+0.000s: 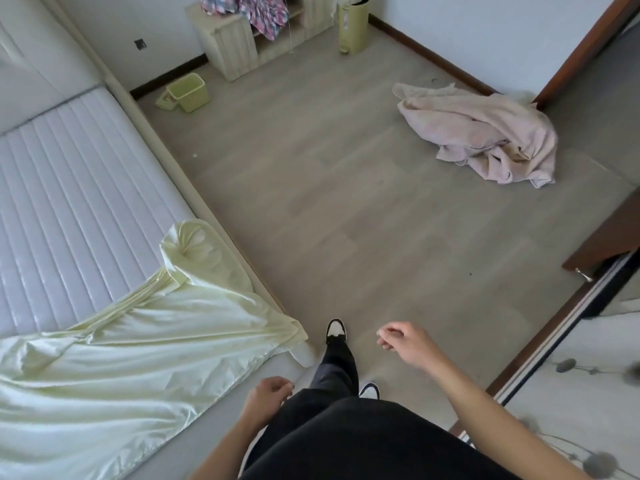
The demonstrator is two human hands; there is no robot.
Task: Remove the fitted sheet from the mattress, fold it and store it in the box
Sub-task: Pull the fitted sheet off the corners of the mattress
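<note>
The fitted sheet (114,344) was a pale yellow, glossy cloth, already pulled off the far part of the mattress (69,188) and lying rumpled over its near end. One elastic corner stood bunched up in a loose hood near the bed's edge, and another corner hung twisted over the side of the bed frame (221,237), just above the floor (329,202). The bared mattress was white with quilted stripes.

The left hand (268,393) hung beside the bed's edge with its fingers loosely curled, holding nothing and not touching the sheet. The right hand (403,339) was out over the floor, fingers likewise loosely bent and empty. Dark trousers and a black-and-white shoe (336,329) showed below, beside the sheet's hanging corner.

A crumpled pink blanket (485,136) lay on the floor near the doorway. Against the far wall stood a cream cabinet (228,46) with patterned cloth (256,12) heaped on it, a tall yellow-green bin (353,24) beside it, and a small green basket (188,91) near the bed.
</note>
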